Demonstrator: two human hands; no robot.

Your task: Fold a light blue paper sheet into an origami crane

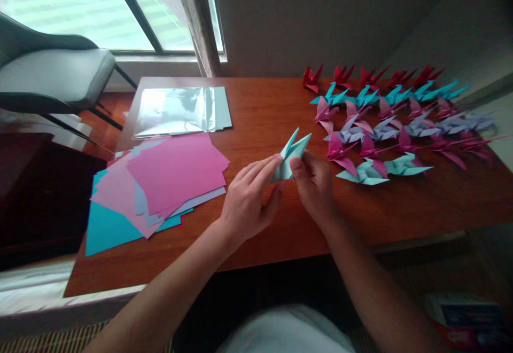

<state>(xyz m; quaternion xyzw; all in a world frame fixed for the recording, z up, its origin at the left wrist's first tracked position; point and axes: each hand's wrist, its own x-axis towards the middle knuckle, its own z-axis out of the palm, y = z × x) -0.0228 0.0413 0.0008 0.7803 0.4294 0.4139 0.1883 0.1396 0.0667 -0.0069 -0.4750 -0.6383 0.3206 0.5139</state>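
A half-folded pale teal origami piece [292, 155] with two pointed tips is held just above the wooden table [260, 112]. My left hand [248, 201] pinches its lower left side between thumb and fingers. My right hand [315, 185] grips its right side, thumb pressed on the paper. To the right lie rows of finished paper cranes [395, 118] in red, turquoise, pink, lilac and pale teal.
A loose stack of pink, lilac and turquoise paper sheets [160, 182] lies at the left. Behind it sits a shiny plastic sleeve [180, 110]. A grey chair [52, 75] stands by the window beyond the table's left end. A box [467, 315] lies on the floor at lower right.
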